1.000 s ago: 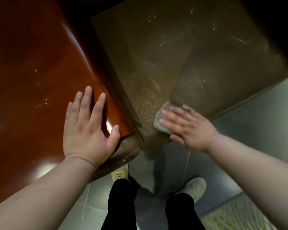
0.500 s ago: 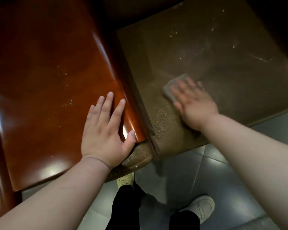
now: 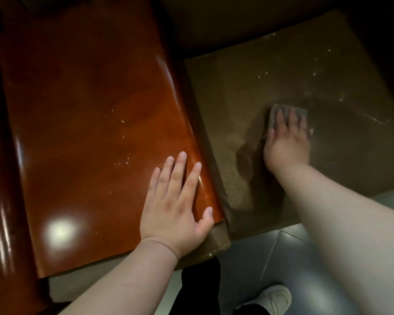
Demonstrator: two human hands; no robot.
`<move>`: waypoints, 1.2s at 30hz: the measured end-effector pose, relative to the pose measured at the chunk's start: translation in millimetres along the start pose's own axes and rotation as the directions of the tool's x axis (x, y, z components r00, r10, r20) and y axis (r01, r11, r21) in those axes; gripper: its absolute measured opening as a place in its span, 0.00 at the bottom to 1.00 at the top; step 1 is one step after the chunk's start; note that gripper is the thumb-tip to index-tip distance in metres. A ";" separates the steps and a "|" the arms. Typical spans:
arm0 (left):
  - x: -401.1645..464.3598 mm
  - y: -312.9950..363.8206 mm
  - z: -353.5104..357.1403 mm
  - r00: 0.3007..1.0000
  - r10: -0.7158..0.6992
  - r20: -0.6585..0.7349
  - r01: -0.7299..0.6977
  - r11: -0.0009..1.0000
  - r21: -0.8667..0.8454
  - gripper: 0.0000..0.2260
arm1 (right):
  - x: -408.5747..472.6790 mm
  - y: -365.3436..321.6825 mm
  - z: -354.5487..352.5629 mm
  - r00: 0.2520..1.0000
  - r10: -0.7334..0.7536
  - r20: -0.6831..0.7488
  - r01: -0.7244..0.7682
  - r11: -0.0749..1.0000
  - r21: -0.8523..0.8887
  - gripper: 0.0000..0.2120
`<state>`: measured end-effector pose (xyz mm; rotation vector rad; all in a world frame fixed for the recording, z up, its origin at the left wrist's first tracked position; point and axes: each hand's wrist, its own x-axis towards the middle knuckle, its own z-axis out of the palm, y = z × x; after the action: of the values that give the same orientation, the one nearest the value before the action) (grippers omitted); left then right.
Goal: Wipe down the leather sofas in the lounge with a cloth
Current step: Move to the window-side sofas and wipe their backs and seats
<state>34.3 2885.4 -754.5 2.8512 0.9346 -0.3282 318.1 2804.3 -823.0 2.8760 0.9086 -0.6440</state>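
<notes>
A brown leather sofa seat cushion [image 3: 328, 71] fills the right half of the view, dusty with pale specks. My right hand [image 3: 287, 142] lies flat on it, fingers pointing away, pressing a small grey cloth [image 3: 299, 111] against the leather; most of the cloth is hidden under my fingers. My left hand [image 3: 175, 201] rests flat with fingers apart on the glossy reddish-brown wooden armrest [image 3: 89, 133] to the left of the cushion, its thumb near the armrest's right edge.
Grey tiled floor [image 3: 282, 258] lies in front of the sofa. My black trouser legs and a white shoe [image 3: 275, 296] stand on it near the bottom. A darker wooden edge [image 3: 0, 178] runs along the far left.
My right hand has slid the cloth away from the cushion's front corner toward the back of the seat. My left hand has stayed on the armrest.
</notes>
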 end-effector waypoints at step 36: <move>209.2 -64.6 -59.9 0.972 -0.190 -0.135 0.175 0.978 -0.114 0.33 | 131.0 -48.3 -25.5 0.830 -0.539 0.147 0.557 0.814 -0.165 0.31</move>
<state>170.1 3067.2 -750.4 2.7321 1.2085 -0.0867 397.4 2919.0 -849.6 2.3674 1.7049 -0.6625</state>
